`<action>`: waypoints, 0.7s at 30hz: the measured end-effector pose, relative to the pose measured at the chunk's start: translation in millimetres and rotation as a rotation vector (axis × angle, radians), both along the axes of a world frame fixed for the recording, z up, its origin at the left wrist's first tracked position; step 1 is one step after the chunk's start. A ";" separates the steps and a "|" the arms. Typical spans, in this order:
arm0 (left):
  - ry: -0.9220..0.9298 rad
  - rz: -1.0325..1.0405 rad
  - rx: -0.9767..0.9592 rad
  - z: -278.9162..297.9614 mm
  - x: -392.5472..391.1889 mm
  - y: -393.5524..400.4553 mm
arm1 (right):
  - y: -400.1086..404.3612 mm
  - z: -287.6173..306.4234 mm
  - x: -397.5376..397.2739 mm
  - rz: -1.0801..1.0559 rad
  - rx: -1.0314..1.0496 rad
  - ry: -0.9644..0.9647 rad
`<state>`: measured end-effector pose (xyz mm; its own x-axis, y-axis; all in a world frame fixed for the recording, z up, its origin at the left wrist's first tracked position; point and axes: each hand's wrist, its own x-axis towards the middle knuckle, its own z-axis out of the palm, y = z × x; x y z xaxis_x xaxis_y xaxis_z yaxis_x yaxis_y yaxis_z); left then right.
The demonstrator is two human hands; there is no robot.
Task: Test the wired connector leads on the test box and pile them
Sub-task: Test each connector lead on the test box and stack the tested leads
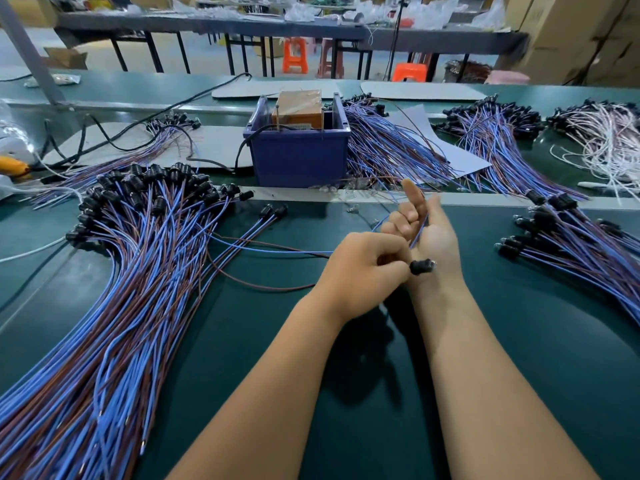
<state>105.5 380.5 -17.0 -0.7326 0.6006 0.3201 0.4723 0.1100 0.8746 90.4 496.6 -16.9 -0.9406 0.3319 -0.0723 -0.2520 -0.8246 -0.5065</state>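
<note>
Left hand (pixel 363 268) pinching black connector (pixel 420 266), no legible labels

Left hand (pixel 363 268) pinches a black connector (pixel 420 266); right hand (pixel 424 230) curls round its blue wire (pixel 420 223) above the green bench (pixel 346 375).

the counter (pixel 346 341) is dark green. the test box (pixel 298 152) is a deep blue bin with an orange-brown block (pixel 298 109) inside. left of the test box, the pile of leads (pixel 131 271) shows blue and brown wires with black connectors. far right of it lie white wires (pixel 602 143). behind it stand orange stools (pixel 294 55).
</note>
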 end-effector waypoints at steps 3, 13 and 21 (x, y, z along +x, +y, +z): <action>-0.251 -0.098 0.107 3.9 -6.4 -5.8 | -3.0 2.1 4.7 0.051 0.038 0.066; -0.705 -0.081 -0.086 11.6 -43.3 -54.3 | -5.7 11.7 16.7 0.298 0.074 0.271; -0.910 -0.285 -0.473 22.9 -47.8 -93.0 | -10.7 7.7 13.7 0.344 0.191 0.219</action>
<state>57.7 287.5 5.9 -0.3910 0.7078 -0.5883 -0.2757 0.5198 0.8086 104.1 485.8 -9.2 -0.9849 -0.0144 0.1726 -0.0979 -0.7759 -0.6233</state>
